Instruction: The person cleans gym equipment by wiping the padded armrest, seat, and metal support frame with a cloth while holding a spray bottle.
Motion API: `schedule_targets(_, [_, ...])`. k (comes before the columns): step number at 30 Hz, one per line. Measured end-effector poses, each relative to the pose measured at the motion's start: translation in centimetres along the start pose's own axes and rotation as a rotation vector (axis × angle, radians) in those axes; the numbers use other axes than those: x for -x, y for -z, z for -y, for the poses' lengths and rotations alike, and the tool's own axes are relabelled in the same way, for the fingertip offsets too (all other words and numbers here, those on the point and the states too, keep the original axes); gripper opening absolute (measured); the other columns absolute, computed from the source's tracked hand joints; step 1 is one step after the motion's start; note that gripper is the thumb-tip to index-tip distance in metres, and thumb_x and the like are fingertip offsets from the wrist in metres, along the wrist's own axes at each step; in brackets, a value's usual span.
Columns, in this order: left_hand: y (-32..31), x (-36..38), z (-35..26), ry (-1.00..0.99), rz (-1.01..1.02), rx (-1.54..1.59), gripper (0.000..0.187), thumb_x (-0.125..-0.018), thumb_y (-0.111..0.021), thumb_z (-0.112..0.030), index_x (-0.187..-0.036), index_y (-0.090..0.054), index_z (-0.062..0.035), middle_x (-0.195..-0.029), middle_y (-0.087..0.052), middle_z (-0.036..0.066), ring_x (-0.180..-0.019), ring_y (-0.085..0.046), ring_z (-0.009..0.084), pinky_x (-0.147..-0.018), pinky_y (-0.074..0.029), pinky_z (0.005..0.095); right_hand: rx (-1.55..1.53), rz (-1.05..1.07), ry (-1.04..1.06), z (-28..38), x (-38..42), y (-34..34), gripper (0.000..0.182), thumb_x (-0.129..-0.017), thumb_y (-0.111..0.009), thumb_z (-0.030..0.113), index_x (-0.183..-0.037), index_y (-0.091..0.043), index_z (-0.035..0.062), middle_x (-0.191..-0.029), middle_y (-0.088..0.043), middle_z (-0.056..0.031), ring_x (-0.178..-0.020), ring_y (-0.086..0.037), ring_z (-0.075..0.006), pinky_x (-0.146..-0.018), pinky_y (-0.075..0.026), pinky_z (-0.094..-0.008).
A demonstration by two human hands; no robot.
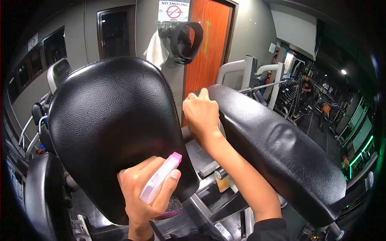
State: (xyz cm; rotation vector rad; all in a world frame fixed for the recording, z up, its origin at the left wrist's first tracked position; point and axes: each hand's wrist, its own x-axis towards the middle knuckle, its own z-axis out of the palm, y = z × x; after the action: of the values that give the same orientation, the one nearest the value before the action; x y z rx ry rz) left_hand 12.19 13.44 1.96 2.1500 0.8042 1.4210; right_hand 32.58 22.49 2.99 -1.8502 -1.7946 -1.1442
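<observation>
My left hand (140,185) is wrapped round a spray bottle (163,176) with a whitish trigger head and a pink nozzle. Part of the bottle's body shows below the hand, and the nozzle points up and right in front of a black padded backrest (114,96). My right hand (202,114) is closed at the far end of a long black pad (273,136), its knuckles up. Whatever lies under its curled fingers is hidden.
Metal frame parts (213,180) of the machine run between the pads. Another black pad (42,193) stands at lower left. A white towel (157,50) and a black belt (187,42) hang beside an orange door (207,48). Farther right, a person (307,88) is near dumbbell racks.
</observation>
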Motion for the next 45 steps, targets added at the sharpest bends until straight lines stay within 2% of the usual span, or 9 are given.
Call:
schedule_targets(5, [-0.3,0.1,-0.2,0.018,0.013,0.017,0.015,-0.08,-0.072,-0.017,-0.073,-0.067,-0.0049,-0.059,-0.056,0.008,-0.044,-0.051,0.025,-0.045,-0.037,0.0326,-0.044,0.009,-0.047,-1.1,5.0,3.0,0.006,-0.073,-0.07,0.011,-0.078,-0.073,0.0107,-0.087,-0.068,-0.0015,-0.095,-0.063,-0.0229,-0.058,-0.058,-0.0324])
schedule_targets(7, [-0.9,0.2,-0.7,0.008,-0.04,0.044,0.027,-0.078,-0.066,-0.022,-0.067,-0.065,0.0022,-0.052,-0.052,0.007,-0.041,-0.046,0.0152,-0.045,-0.03,0.0298,-0.036,-0.021,-0.029,-1.4,5.6,4.3,0.009,-0.071,-0.072,0.01,-0.081,-0.074,0.0109,-0.085,-0.067,-0.0015,-0.096,-0.062,-0.0208,-0.057,-0.058,-0.0288])
schedule_targets(13, [-1.0,0.5,-0.4,0.006,-0.049,0.01,0.021,-0.076,-0.069,-0.022,-0.07,-0.067,-0.0014,-0.055,-0.055,0.008,-0.043,-0.05,0.0201,-0.045,-0.034,0.0313,-0.092,-0.118,-0.066,-1.2,2.0,0.9,0.008,-0.071,-0.073,0.009,-0.078,-0.073,0.0117,-0.085,-0.068,-0.0017,-0.095,-0.063,-0.0204,-0.058,-0.058,-0.0296])
schedule_targets(16, [-0.7,0.6,-0.1,0.007,-0.027,0.005,0.017,-0.075,-0.072,-0.021,-0.074,-0.07,-0.0038,-0.06,-0.059,0.009,-0.045,-0.055,0.0245,-0.046,-0.039,0.0314,-0.019,0.048,-0.031,0.0,-0.4,0.0,0.004,-0.075,-0.07,0.011,-0.077,-0.073,0.01,-0.083,-0.07,-0.0039,-0.091,-0.064,-0.0245,-0.06,-0.057,-0.0357])
schedule_targets(21, [-0.7,0.7,0.2,0.001,-0.031,0.028,0.018,-0.075,-0.071,-0.021,-0.076,-0.071,-0.0031,-0.059,-0.058,0.009,-0.045,-0.054,0.0252,-0.046,-0.039,0.0316,0.022,0.078,0.0,0.6,0.5,-0.5,0.004,-0.074,-0.068,0.006,-0.072,-0.072,0.0067,-0.082,-0.069,-0.0065,-0.093,-0.064,-0.0261,-0.059,-0.058,-0.0344])
schedule_targets(34, [-1.0,0.7,0.5,-0.032,-0.058,0.109,0.019,-0.075,-0.07,-0.019,-0.075,-0.07,-0.0007,-0.057,-0.055,0.01,-0.043,-0.05,0.0234,-0.045,-0.035,0.0308,0.061,0.292,-0.044,-1.5,7.9,9.0,0.008,-0.074,-0.072,0.01,-0.081,-0.075,0.0079,-0.087,-0.069,-0.0032,-0.104,-0.061,-0.0221,-0.063,-0.06,-0.0294])
schedule_targets(38, [-1.2,0.6,0.0,-0.025,-0.094,0.08,0.016,-0.073,-0.072,-0.018,-0.074,-0.071,-0.0023,-0.058,-0.057,0.009,-0.043,-0.05,0.0225,-0.045,-0.035,0.0303,-0.055,0.137,-0.113,-2.9,9.0,11.0,0.014,-0.077,-0.069,0.011,-0.09,-0.074,0.0128,-0.094,-0.067,0.0053,-0.102,-0.061,-0.0194,-0.061,-0.058,-0.0316])
schedule_targets(40, [-1.4,0.5,-0.1,-0.028,-0.093,0.062,0.03,-0.076,-0.065,-0.027,-0.073,-0.069,0.0026,-0.055,-0.055,0.009,-0.043,-0.051,0.0177,-0.046,-0.033,0.0308,-0.047,0.071,-0.101,-2.7,8.2,10.0,0.014,-0.078,-0.068,0.013,-0.091,-0.075,0.0137,-0.093,-0.067,0.0054,-0.102,-0.061,-0.0193,-0.061,-0.058,-0.0322])
schedule_targets(45, [-1.2,0.3,-0.1,-0.04,-0.099,0.052,0.03,-0.076,-0.065,-0.026,-0.073,-0.069,0.0029,-0.055,-0.055,0.01,-0.043,-0.051,0.0176,-0.046,-0.033,0.0308,-0.081,-0.098,-0.098,-2.7,4.4,6.3,0.01,-0.083,-0.068,0.017,-0.09,-0.075,0.0145,-0.089,-0.068,0.0026,-0.097,-0.063,-0.0206,-0.062,-0.057,-0.0337])
